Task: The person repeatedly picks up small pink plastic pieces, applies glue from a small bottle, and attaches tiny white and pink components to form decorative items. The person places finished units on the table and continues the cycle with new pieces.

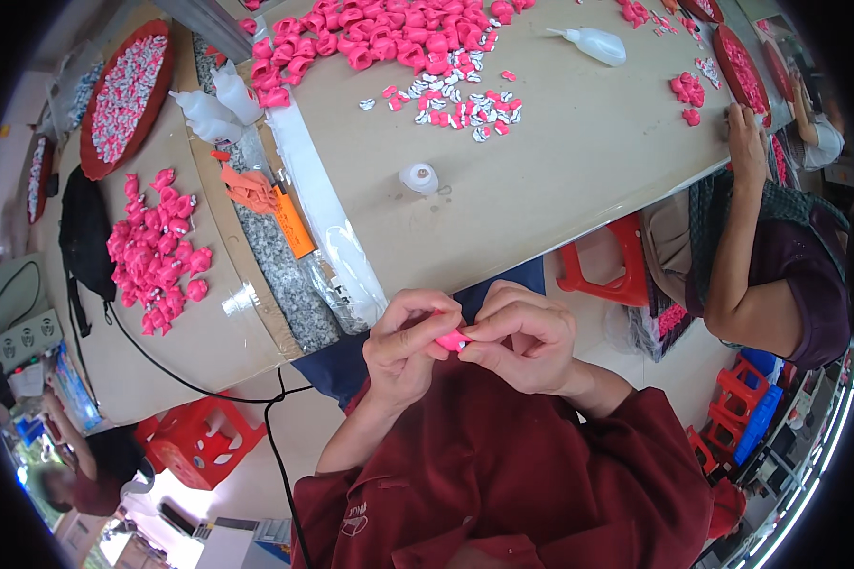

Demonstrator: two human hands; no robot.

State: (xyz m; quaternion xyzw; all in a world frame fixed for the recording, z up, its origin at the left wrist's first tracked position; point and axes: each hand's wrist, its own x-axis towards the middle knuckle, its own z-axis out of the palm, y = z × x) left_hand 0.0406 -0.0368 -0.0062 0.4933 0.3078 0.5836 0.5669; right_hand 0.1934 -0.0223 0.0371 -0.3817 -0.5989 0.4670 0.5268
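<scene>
Between the fingertips of both hands sits a small pink plastic figure part (453, 340), held above my lap near the table's front edge. My left hand (404, 349) pinches it from one side. From the other side my right hand (525, 339) grips it with thumb and forefinger. Fingers cover most of the part, so its full shape is hidden. Beyond my hands a small white bottle (419, 178) stands on the table. Farther back lie white-and-pink small pieces (465, 112) and a big heap of hollow pink parts (380, 33).
A white squeeze bottle (593, 45) lies at the back. To the left are an orange-handled tool (293, 223), an orange cloth (248, 190), two white bottles (220, 106) and a pile of pink figures (155, 251). A black cable (273, 446) hangs beside me. A co-worker (769, 256) sits at right.
</scene>
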